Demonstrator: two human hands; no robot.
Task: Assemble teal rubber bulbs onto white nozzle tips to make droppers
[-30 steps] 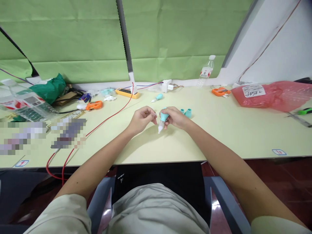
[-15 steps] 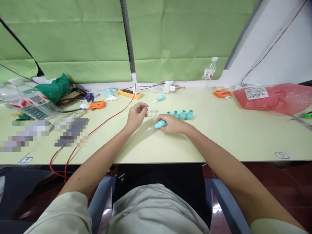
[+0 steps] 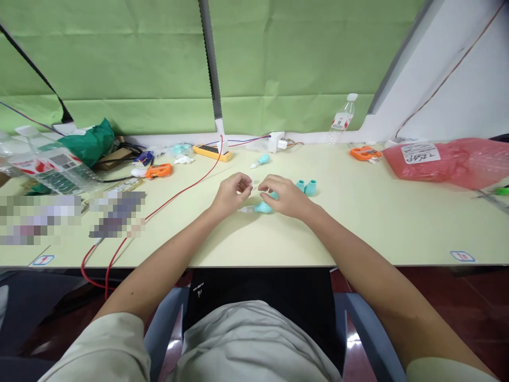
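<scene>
My left hand [image 3: 233, 194] is over the table with its fingers curled towards the thumb. A small whitish bit seems to show at its fingertips, too small to name. Close by on the right, my right hand [image 3: 285, 196] hovers with thumb and index finger apart and nothing visible between them. Below its thumb, a teal rubber bulb with a clear pointed nozzle [image 3: 263, 207] lies on its side, nozzle to the left. Teal open-mouthed bulbs [image 3: 310, 188] stand behind my right hand, which partly hides the row. Farther back lies another teal bulb with a clear nozzle [image 3: 263, 159].
Toward the back are a yellow multimeter [image 3: 212, 153], a white adapter [image 3: 277, 141] and a clear bottle [image 3: 342, 118]. Orange-handled tools [image 3: 159, 170] lie on both sides. A red plastic bag [image 3: 449, 162] is at right. A red cable [image 3: 181, 192] crosses the left side.
My right hand has let go of the teal bulb with the nozzle, which now lies on the table. My left hand has shifted slightly right and towards me, nearer the right hand.
</scene>
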